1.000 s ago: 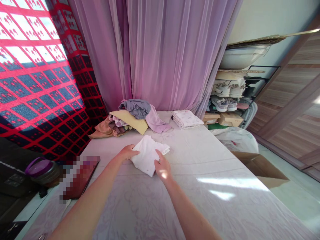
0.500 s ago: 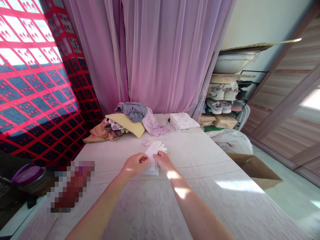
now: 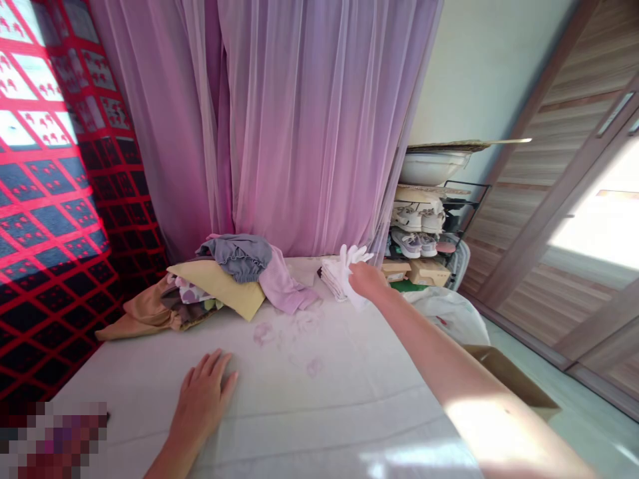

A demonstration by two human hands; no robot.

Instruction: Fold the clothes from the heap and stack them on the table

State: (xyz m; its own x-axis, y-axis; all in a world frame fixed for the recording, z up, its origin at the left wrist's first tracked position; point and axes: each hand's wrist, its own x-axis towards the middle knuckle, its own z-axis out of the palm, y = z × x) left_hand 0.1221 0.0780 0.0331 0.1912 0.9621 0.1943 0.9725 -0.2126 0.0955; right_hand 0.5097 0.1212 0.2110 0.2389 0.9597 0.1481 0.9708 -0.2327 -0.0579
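My right hand (image 3: 368,282) is stretched out to the far right of the covered tabletop, its fingers closed on white gloves (image 3: 355,255). The glove fingers stick up beyond my knuckles. The gloves are over a stack of folded white cloths (image 3: 333,278), hiding most of its top; whether they rest on it, I cannot tell. My left hand (image 3: 200,398) lies palm down on the pale patterned cover (image 3: 289,412), holding nothing, fingers stretched out. Farther back, a heap of loose clothes has grey gathered shorts (image 3: 240,256), a yellow piece (image 3: 224,285) and a pink garment (image 3: 287,283).
Purple curtains (image 3: 309,133) hang behind the far edge. To the right stand a shoe rack (image 3: 417,229) with a white basin (image 3: 432,167) on top, a plastic bag (image 3: 449,319) and an open cardboard box (image 3: 514,382). Something pixelated (image 3: 60,442) is at the lower left.
My right hand has carried the white gloves away to the far right, over the folded stack. My left hand has let go of them, moved back left and flattened on the cover. The view has shifted.
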